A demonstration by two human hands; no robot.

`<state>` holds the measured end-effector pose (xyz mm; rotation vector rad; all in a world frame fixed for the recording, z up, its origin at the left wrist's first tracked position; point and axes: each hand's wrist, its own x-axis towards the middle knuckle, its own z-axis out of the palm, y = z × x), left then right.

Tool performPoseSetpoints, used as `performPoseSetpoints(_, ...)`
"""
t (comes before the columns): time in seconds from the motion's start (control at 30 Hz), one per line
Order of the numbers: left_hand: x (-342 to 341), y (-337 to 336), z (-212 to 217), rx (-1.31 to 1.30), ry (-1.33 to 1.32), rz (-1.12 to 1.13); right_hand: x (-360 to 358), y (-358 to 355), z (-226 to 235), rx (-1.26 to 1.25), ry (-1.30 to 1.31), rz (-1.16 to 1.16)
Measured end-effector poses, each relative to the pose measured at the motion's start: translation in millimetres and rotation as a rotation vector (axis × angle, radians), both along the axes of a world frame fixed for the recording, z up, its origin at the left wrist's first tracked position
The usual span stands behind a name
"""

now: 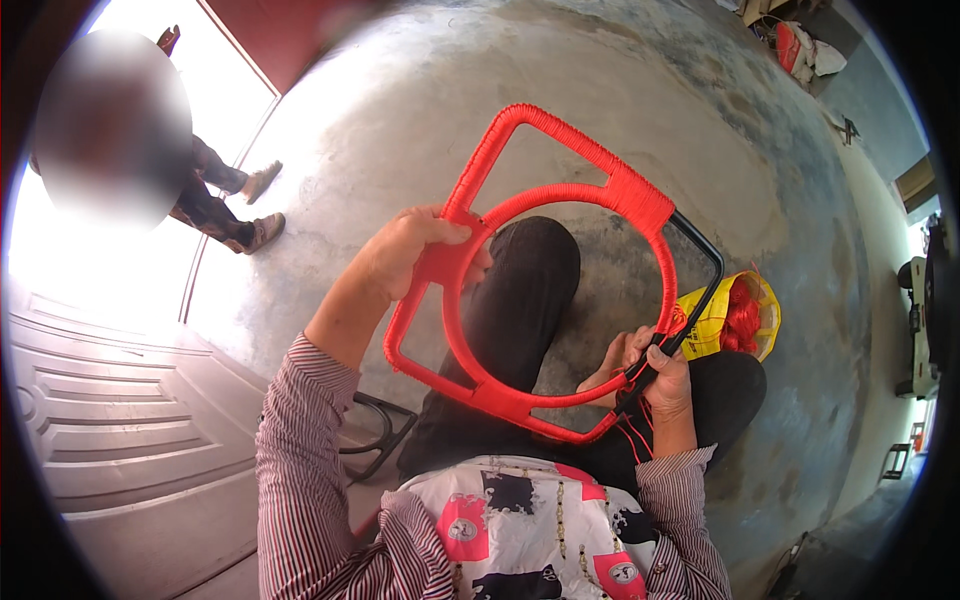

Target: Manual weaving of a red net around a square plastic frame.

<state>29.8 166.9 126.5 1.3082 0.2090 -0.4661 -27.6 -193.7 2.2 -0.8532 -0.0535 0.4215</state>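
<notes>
A squarish metal frame with a ring inside it [640,198] is held up at a tilt over my knees. Red cord is wound tightly round most of it. Along its right side runs a stretch of bare black bar [712,252]. My left hand [405,245] is closed round the red-wrapped joint at the left, thumb on top. At the lower right corner, my right hand [668,385] has its fingers closed about the frame beside the bare bar. Loose strands of red cord [634,438] hang below that hand; how its hidden fingers hold the cord cannot be made out.
Beyond my right knee stands a yellow bag [705,322] with red cord [740,315] inside. A black metal frame [380,435] lies by my left hip. Another person's legs [215,190] show at the bright doorway, near a panelled door [120,400]. Concrete floor [400,110] surrounds me.
</notes>
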Motion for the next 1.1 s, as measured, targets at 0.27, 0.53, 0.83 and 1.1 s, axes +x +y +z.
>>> performPoseSetpoints(0.27,9.0,-13.9,10.7,0.093,-0.023,0.002,-2.4,-5.1,-3.8,-0.017,-0.045,-0.038)
performPoseSetpoints(0.53,7.1,-22.5,6.1,0.131,-0.046,0.054,1.2,-6.0,2.7,0.004,-0.029,-0.047)
performPoseSetpoints(0.83,-3.3,-24.9,0.3,0.11,0.052,0.101,4.1,-8.4,-0.1,0.021,0.003,-0.051)
performPoseSetpoints(1.1,-7.2,-19.8,-12.5,0.142,0.027,0.119,4.9,-9.1,-4.8,0.006,0.036,-0.037)
